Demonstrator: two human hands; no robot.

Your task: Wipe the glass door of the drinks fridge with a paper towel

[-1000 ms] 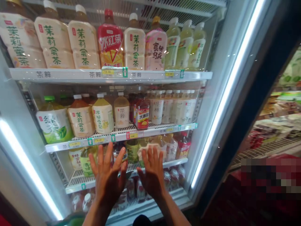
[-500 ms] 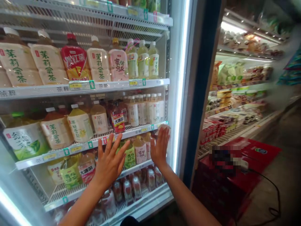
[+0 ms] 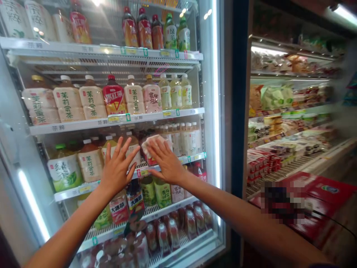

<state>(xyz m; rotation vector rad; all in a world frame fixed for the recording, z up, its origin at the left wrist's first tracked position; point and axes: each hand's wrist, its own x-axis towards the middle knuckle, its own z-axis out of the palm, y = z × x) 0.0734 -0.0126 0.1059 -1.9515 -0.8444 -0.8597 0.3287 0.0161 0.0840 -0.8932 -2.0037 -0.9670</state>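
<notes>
A glass door (image 3: 122,136) of a lit drinks cooler stands in front of me, with reflections on its surface. My right hand (image 3: 167,160) presses a crumpled white cloth (image 3: 145,146) against the glass, its fingers laid over it. My left hand (image 3: 117,165) lies spread on the same glass, to the left of the cloth, holding nothing. Behind the glass, bottled drinks stand on wire shelves, among them a green-tea bottle (image 3: 64,169) and a red iced-tea bottle (image 3: 114,96). The hands and cloth hide part of the middle rows.
Right of the dark door frame (image 3: 240,111), an open chilled shelf (image 3: 279,80) holds packaged food. A red box (image 3: 309,182) stands low at the right, with a blurred-out object and a black cable on it. Bright light strips (image 3: 216,111) edge the cooler.
My right hand has moved the cloth leftward across the glass, from near the right edge towards my left hand. The view has shifted, showing more of the upper shelves.
</notes>
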